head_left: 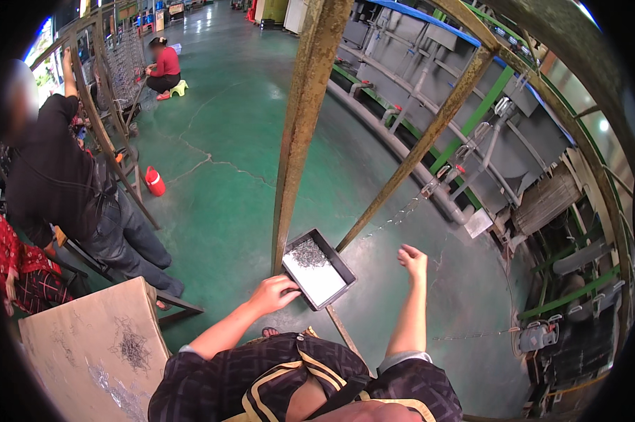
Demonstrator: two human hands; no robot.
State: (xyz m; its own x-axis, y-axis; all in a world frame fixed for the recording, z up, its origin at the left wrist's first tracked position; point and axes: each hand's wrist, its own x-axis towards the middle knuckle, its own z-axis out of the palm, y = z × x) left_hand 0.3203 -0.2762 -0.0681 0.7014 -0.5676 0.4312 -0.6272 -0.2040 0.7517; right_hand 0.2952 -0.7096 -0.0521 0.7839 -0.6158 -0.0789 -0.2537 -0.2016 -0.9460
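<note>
Grey rectangular plastic tray (329, 261) of small thin metal wire pieces (308, 254) sits right in front of you, low over the green painted floor (219, 176), tucked between two rusty metal frame bars (300, 133). The wire pieces bunch at the far end, and the near half of the tray bed shows pale and bare. Your left hand (274, 291) is on the near left corner of that tray, fingers curled down over its rim, touching it. Your right hand (412, 259) is up and to the right of the tray, apart from it, fingers drawn together into a loose fist; whether it pinches anything you cannot tell from here. Just beyond that hand a slanted rusty bar (430, 133) climbs away, with a thin line of little hooks (402, 211) beside it. At your lower left, a flat brown cardboard sheet (92, 330) carries a dark tangle of wire pieces (133, 348). Left of you, a person in a black shirt (54, 176) stands at another rack, one arm raised. Near them on the floor stands a small red container (154, 181). Far back, a person in a red top (164, 67) crouches by a low stool. Grey pipes and machinery (472, 126) run along the right.
</note>
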